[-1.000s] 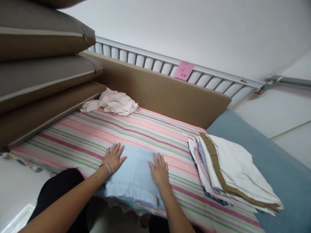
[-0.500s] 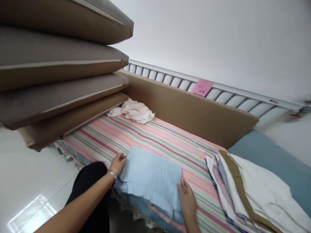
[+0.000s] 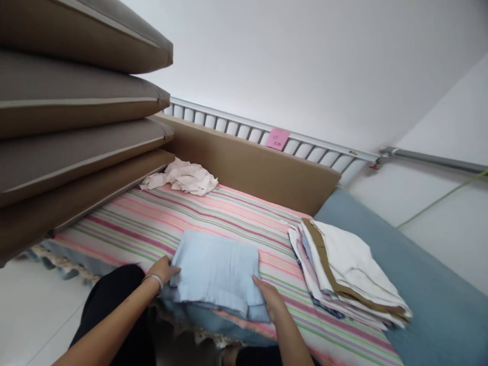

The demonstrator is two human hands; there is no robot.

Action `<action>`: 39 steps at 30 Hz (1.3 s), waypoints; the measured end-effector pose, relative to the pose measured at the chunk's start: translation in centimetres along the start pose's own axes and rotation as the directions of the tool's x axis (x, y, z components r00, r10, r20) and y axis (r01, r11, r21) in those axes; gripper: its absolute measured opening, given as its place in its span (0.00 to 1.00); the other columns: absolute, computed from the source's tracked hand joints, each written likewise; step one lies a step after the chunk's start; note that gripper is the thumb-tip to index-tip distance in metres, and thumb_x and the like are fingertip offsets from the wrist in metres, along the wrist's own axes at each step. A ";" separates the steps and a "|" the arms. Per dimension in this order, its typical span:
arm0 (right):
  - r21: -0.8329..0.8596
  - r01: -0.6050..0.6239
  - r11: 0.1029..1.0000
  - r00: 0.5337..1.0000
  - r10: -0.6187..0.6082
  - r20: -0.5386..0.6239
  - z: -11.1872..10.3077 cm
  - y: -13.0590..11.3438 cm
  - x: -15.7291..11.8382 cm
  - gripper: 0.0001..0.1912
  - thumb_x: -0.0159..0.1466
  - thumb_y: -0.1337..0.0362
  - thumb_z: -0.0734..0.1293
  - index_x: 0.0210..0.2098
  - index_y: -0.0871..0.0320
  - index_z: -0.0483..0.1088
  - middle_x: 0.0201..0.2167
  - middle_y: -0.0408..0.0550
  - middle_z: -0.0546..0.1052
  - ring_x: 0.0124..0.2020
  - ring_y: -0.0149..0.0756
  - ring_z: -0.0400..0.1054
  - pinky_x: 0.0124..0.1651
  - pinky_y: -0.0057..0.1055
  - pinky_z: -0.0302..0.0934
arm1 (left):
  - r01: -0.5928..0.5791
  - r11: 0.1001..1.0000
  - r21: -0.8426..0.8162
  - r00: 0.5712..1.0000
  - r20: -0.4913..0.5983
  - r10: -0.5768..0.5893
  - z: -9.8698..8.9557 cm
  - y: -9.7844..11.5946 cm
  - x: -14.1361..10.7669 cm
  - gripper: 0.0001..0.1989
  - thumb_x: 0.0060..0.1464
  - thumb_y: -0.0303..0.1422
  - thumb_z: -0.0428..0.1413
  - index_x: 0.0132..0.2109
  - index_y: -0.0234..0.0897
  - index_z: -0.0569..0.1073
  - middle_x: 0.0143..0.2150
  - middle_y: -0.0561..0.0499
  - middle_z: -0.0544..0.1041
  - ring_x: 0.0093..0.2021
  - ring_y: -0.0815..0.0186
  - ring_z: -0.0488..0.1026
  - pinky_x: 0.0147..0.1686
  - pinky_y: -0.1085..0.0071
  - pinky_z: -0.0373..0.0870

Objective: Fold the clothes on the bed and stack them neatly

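Observation:
A light blue garment (image 3: 217, 269), folded into a rough rectangle, lies at the near edge of a striped bedsheet (image 3: 244, 218). My left hand (image 3: 162, 269) grips its left edge with bent fingers; a bracelet circles that wrist. On the opposite side, my right hand (image 3: 270, 296) holds the right edge, its fingertips partly hidden by the cloth. The near edge of the garment shows several uneven layers. To the right of my right hand is a stack of folded clothes (image 3: 351, 264), white and olive brown on top, with pink and dark blue layers below.
Thick brown cushions (image 3: 84, 112) are piled high at the left. A crumpled whitish cloth (image 3: 186, 176) lies beside them. Along the back, a brown board (image 3: 251, 165) leans before a white railing bearing a pink note (image 3: 277, 138). A blue-grey surface (image 3: 427, 284) extends at right.
The camera view has swung right, so the cushions and clothes stack sit further left in the picture. My right hand has closed in on the garment's right edge; the garment looks slightly straighter.

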State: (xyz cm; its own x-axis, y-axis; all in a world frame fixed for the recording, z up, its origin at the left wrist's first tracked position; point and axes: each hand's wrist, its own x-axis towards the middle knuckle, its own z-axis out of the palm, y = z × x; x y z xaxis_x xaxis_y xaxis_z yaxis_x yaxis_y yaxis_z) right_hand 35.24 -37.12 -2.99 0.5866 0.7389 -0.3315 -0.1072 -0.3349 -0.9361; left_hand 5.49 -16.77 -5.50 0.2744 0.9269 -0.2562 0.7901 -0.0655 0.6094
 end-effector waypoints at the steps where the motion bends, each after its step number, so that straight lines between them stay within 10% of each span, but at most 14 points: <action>1: 0.128 -0.071 0.989 0.995 0.060 0.083 -0.1 0.2 -0.6 0.23 0.50 0.50 0.67 0.35 0.64 0.74 0.32 0.54 0.78 0.37 0.45 0.72 0.42 0.41 0.64 | 0.004 1.000 0.000 1.000 0.014 -0.004 -0.1 -0.1 0.2 0.12 0.39 0.39 0.58 0.29 0.34 0.69 0.30 0.44 0.76 0.35 0.56 0.73 0.32 0.69 0.63; 8: 0.606 -0.205 0.769 0.968 0.066 0.244 -0.3 2.8 -5.6 0.30 0.53 0.42 0.62 0.46 0.56 0.69 0.47 0.54 0.73 0.50 0.45 0.66 0.49 0.50 0.60 | -0.012 0.986 -0.169 0.996 0.089 0.027 0.1 -0.6 -0.2 0.09 0.37 0.36 0.58 0.23 0.35 0.69 0.23 0.51 0.73 0.32 0.58 0.72 0.31 0.70 0.63; 19: 0.805 -0.138 0.576 0.983 -0.022 0.184 8.6 5.4 -7.8 0.21 0.52 0.47 0.67 0.41 0.51 0.66 0.43 0.41 0.73 0.50 0.35 0.65 0.58 0.44 0.54 | 0.115 0.804 -0.584 0.973 0.228 0.027 1.4 -1.6 -3.0 0.16 0.37 0.39 0.60 0.33 0.32 0.73 0.27 0.49 0.77 0.31 0.62 0.73 0.31 0.70 0.69; 32: 0.731 -0.198 0.653 0.974 0.047 0.221 10.8 4.9 -9.8 0.30 0.46 0.39 0.66 0.40 0.53 0.66 0.39 0.46 0.74 0.47 0.40 0.66 0.53 0.45 0.58 | 0.345 0.445 -0.826 0.891 0.437 0.121 1.2 1.1 -11.0 0.25 0.31 0.46 0.64 0.35 0.34 0.69 0.17 0.56 0.67 0.15 0.72 0.62 0.12 0.77 0.58; 39: 0.726 -0.176 0.664 0.982 0.071 0.173 12.1 1.9 -11.8 0.31 0.52 0.48 0.67 0.50 0.56 0.61 0.44 0.51 0.74 0.50 0.46 0.64 0.44 0.42 0.64 | 0.324 0.488 -0.810 0.847 0.478 0.231 1.0 3.5 -16.2 0.25 0.32 0.48 0.63 0.31 0.32 0.71 0.18 0.52 0.69 0.14 0.71 0.63 0.14 0.74 0.62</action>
State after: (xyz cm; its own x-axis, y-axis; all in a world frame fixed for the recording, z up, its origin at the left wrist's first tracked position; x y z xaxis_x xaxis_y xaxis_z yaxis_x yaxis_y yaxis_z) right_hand 18.45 -39.40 -2.24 0.4297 0.8032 -0.4125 -0.7576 0.0721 -0.6487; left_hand 4.36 -32.41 0.08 0.6772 0.5935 -0.4349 0.0308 0.5677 0.8227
